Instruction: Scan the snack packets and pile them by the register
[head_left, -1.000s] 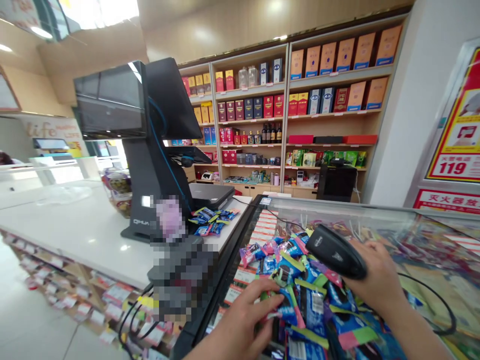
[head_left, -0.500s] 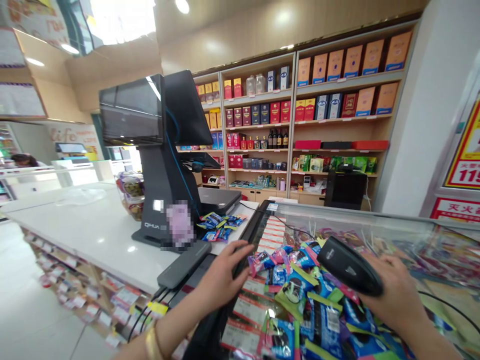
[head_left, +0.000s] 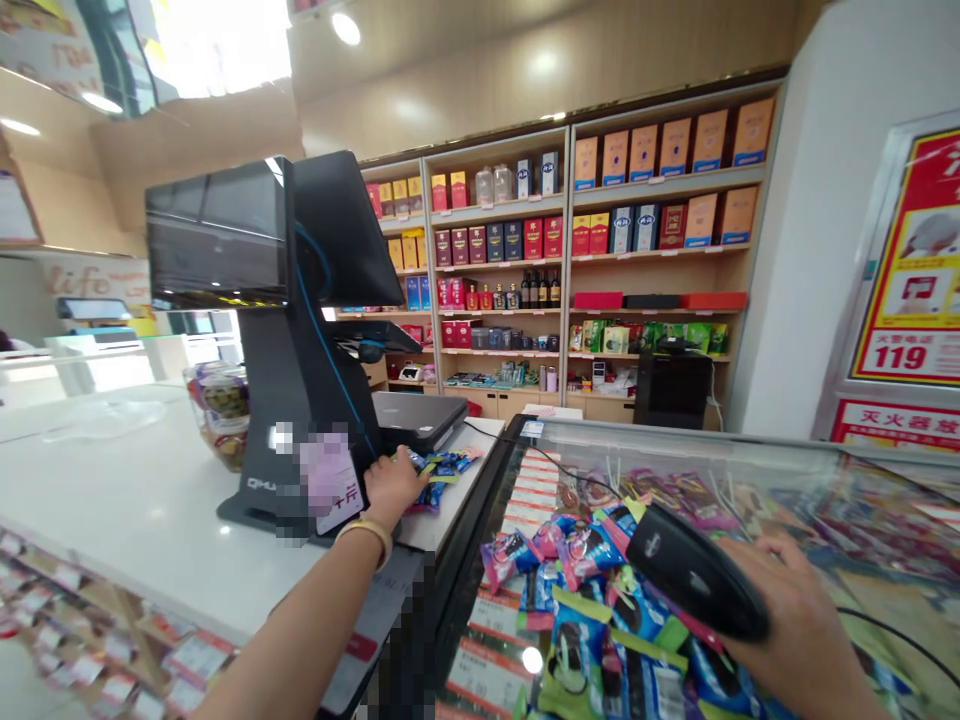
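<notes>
My right hand (head_left: 795,610) grips a black handheld barcode scanner (head_left: 694,570), held over a heap of small blue, green and pink snack packets (head_left: 577,640) on the glass counter. My left hand (head_left: 394,488), with a bangle at the wrist, is at a smaller cluster of similar blue packets (head_left: 442,478) beside the register's stand. Its fingers are curled down onto the nearest packets and partly hide them.
A black dual-screen register (head_left: 300,330) stands on the white counter (head_left: 135,520), with a jar (head_left: 217,410) behind it. A dark flat box (head_left: 420,412) sits beyond the small packets. The scanner's cable (head_left: 892,635) trails right. Shelves (head_left: 491,255) with boxes and bottles line the back wall.
My left hand has moved left and away from the edge of the large heap to the small cluster, its fingers curling. The scanner stays in my right hand, and the view has turned slightly right.
</notes>
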